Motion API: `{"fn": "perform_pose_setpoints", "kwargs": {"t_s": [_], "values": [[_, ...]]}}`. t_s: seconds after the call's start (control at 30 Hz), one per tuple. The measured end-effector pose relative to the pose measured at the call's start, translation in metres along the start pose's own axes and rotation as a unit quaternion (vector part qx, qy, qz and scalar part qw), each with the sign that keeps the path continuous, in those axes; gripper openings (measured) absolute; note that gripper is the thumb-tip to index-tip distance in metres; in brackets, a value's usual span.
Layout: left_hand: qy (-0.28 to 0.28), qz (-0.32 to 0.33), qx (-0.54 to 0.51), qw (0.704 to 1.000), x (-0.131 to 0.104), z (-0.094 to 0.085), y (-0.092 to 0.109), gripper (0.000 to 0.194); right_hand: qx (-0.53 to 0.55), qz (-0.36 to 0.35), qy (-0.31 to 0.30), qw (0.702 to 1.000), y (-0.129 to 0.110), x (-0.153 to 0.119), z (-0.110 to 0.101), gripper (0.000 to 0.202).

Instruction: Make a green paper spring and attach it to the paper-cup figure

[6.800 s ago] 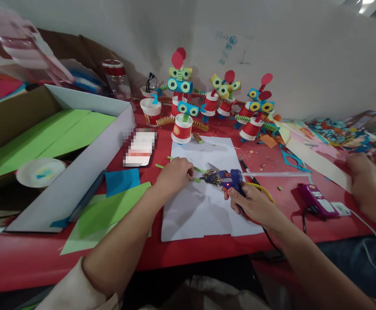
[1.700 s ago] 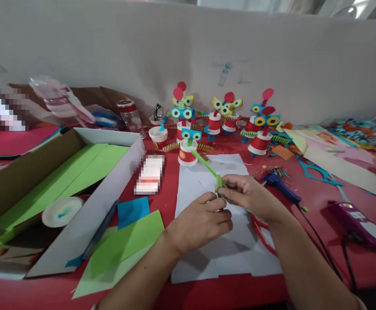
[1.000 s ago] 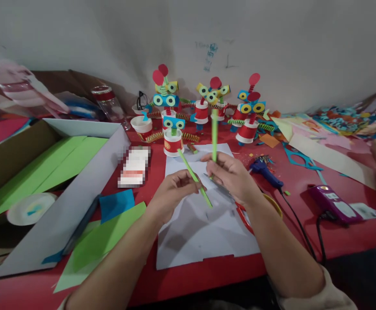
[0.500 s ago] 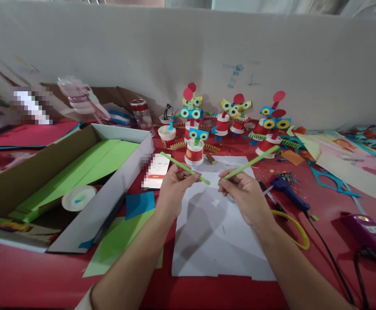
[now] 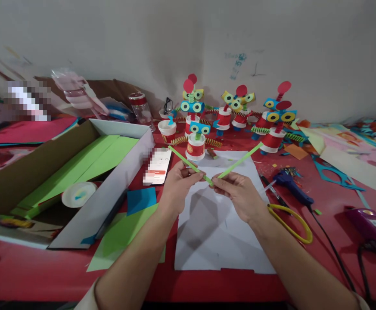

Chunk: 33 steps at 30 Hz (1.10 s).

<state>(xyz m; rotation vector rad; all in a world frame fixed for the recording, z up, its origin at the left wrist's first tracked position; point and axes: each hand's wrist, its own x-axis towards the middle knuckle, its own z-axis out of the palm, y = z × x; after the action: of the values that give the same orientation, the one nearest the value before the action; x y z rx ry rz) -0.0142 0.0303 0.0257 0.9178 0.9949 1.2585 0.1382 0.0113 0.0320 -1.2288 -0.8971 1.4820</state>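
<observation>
My left hand [image 5: 180,183] pinches a narrow green paper strip [image 5: 183,158] that slants down to the right. Between the fingers of my right hand [image 5: 234,189] is a second green paper strip [image 5: 241,162], slanting up to the right. The lower ends of both strips meet in a V near my right fingertips; whether they are stuck together I cannot tell. Both hands are above a white sheet [image 5: 218,241] on the red table. Just behind them stands a paper-cup figure [image 5: 195,147] with blue eye pieces and folded-paper arms.
At left is a box [image 5: 116,170] holding green paper. A phone [image 5: 158,167] and a blue paper square [image 5: 141,200] lie beside it. To the right are a blue glue gun [image 5: 293,189], a yellow ring [image 5: 309,230] and a purple device [image 5: 368,226]. Several cup figures line the back.
My right hand has moved left, bringing its strip's lower end against the other strip's end. The gap between the strips has closed. The camera view has shifted slightly.
</observation>
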Motion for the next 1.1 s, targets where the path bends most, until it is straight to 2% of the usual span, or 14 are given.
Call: {"fn": "perform_pose_setpoints", "kwargs": {"t_s": [0.47,0.7,0.83,1.1], "values": [[-0.022,-0.023,-0.001,0.999,-0.0026,0.0008,0.0025,0.024,0.001,0.007,0.008,1.0,0.0006,0.002,-0.0024,0.027],[-0.064,-0.078,0.056,0.993,-0.0059,0.0017,0.0032,0.023,-0.015,0.006,-0.004,1.0,0.0009,0.0021,-0.0032,0.031],[-0.07,-0.079,0.06,0.993,-0.0057,0.0018,0.0027,0.015,-0.021,0.006,-0.026,0.999,-0.0003,0.0023,-0.0045,0.032],[-0.056,-0.093,0.047,0.993,-0.0064,0.0026,0.005,0.013,-0.017,0.0,-0.074,0.997,-0.008,-0.0025,-0.0073,0.03]]}}
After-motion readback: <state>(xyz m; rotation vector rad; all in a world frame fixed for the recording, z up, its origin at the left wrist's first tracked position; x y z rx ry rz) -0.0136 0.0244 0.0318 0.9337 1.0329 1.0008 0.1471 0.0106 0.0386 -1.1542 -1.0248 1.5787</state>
